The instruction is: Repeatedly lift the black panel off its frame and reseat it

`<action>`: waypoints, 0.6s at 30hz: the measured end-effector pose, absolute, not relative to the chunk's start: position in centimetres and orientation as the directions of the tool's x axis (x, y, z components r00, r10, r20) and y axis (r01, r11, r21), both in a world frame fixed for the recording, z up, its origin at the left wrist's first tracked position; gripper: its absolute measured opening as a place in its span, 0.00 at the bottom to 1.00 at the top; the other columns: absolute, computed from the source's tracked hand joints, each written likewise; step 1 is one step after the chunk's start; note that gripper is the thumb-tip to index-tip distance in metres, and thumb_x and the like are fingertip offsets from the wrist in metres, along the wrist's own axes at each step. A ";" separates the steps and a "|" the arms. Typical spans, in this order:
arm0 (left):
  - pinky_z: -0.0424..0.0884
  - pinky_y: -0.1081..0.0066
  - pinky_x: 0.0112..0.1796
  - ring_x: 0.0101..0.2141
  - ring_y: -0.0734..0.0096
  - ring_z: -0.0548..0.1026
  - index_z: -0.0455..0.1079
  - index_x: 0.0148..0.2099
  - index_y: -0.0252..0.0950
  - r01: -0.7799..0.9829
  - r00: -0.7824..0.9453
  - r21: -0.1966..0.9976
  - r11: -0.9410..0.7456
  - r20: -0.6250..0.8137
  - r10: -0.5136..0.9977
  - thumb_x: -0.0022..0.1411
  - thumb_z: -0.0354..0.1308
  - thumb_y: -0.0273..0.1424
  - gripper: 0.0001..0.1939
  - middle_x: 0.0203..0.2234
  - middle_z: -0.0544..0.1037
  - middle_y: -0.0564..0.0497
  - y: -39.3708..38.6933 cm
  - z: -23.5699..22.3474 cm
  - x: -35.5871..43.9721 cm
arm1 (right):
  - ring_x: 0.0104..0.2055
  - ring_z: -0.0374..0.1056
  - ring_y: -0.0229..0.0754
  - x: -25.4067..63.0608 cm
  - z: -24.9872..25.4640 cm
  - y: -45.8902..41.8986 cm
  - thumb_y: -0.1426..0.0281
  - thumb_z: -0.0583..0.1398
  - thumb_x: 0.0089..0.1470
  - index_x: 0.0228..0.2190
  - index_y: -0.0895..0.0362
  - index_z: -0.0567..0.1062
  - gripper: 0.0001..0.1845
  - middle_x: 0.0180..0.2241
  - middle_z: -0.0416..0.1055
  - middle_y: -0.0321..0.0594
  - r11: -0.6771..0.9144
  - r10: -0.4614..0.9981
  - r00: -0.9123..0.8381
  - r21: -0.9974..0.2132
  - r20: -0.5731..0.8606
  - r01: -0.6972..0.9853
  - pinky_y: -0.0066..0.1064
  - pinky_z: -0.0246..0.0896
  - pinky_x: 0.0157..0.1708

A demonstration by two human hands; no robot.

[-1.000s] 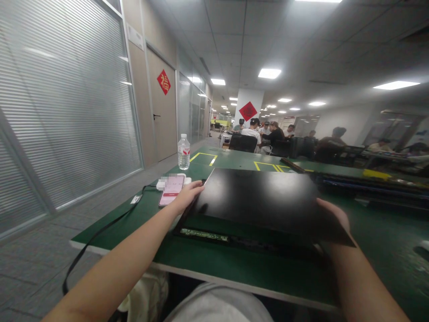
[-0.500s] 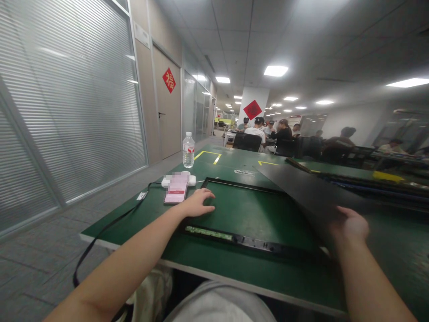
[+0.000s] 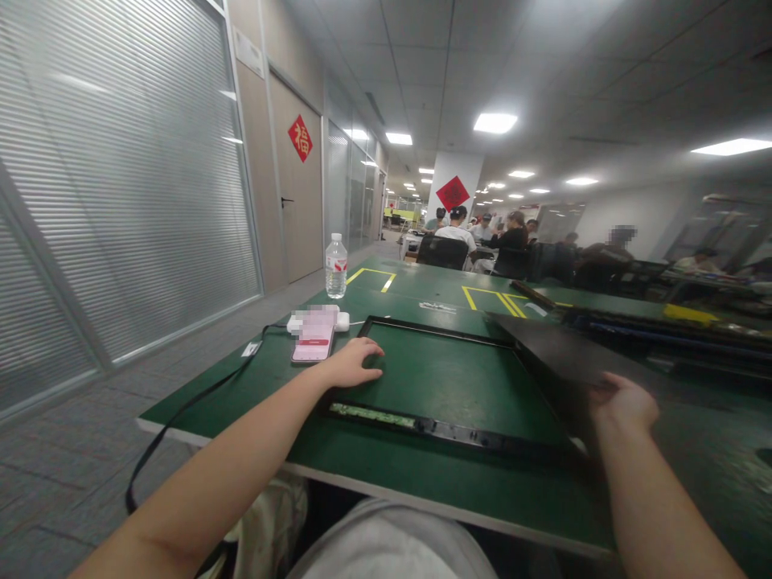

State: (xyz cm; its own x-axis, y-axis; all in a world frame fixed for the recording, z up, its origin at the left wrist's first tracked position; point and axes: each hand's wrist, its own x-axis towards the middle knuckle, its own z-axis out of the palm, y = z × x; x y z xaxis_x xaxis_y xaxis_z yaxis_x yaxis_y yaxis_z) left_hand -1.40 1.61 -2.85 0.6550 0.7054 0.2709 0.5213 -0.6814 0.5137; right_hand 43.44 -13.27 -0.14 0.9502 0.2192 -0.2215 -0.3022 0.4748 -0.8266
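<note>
A black rectangular frame (image 3: 443, 330) lies flat on the green table (image 3: 253, 410). A strip of green circuit board (image 3: 374, 416) shows along its near bar. My left hand (image 3: 355, 363) rests over the frame's left side, thumb and fingers apart; the palm hides that bar, so I cannot tell how firmly it presses. My right hand (image 3: 624, 404) grips a thin dark flat panel (image 3: 560, 350) by its near right part, fingers under it and partly hidden. The panel is tilted above the frame's right side and covers part of it.
Beyond my left hand lie a phone (image 3: 314, 342) and a white power strip (image 3: 342, 320) with a black cable (image 3: 199, 398). A water bottle (image 3: 336, 267) stands at the left edge. Dark long parts (image 3: 639, 326) lie far right. Several people sit in the background.
The dark panel has dropped lower and turned slightly, uncovering more yellow tape behind it. My left hand stays on the frame's left side. The view has shifted a little.
</note>
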 end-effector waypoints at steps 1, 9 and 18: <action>0.62 0.55 0.58 0.55 0.48 0.69 0.77 0.49 0.37 0.526 0.661 0.502 -0.687 0.267 0.701 0.53 0.63 0.40 0.22 0.52 0.75 0.39 1.6 -2.8 -1.4 | 0.30 0.71 0.37 43.3 -0.1 -13.3 0.88 0.56 0.37 0.21 0.59 0.66 0.13 0.27 0.68 0.37 0.491 0.230 0.948 -0.815 -0.221 -0.309 0.30 0.72 0.31; 0.62 0.56 0.58 0.54 0.52 0.70 0.75 0.50 0.36 0.551 0.690 0.427 -0.717 0.250 0.679 0.56 0.61 0.39 0.21 0.52 0.75 0.41 1.7 -2.8 -1.5 | 0.26 0.70 0.36 44.7 -1.5 -12.0 0.88 0.56 0.37 0.25 0.58 0.67 0.15 0.28 0.69 0.34 0.491 0.208 0.940 -0.802 -0.269 -0.339 0.31 0.75 0.29; 0.63 0.55 0.57 0.54 0.49 0.71 0.76 0.49 0.36 0.553 0.691 0.425 -0.717 0.246 0.679 0.56 0.61 0.39 0.20 0.51 0.76 0.40 1.5 -2.6 -1.5 | 0.27 0.71 0.37 46.7 -3.6 -11.6 0.87 0.56 0.39 0.32 0.55 0.66 0.19 0.31 0.69 0.33 0.377 0.282 0.861 -0.776 -0.424 -0.506 0.35 0.76 0.28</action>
State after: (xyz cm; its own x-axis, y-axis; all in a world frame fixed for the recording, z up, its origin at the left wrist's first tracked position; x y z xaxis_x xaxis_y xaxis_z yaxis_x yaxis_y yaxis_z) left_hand -1.47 1.52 -2.63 0.6913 0.6795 0.2456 0.5533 -0.7165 0.4248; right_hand 46.72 -11.62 -3.63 0.8606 0.2820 -0.4242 -0.5060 0.3772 -0.7757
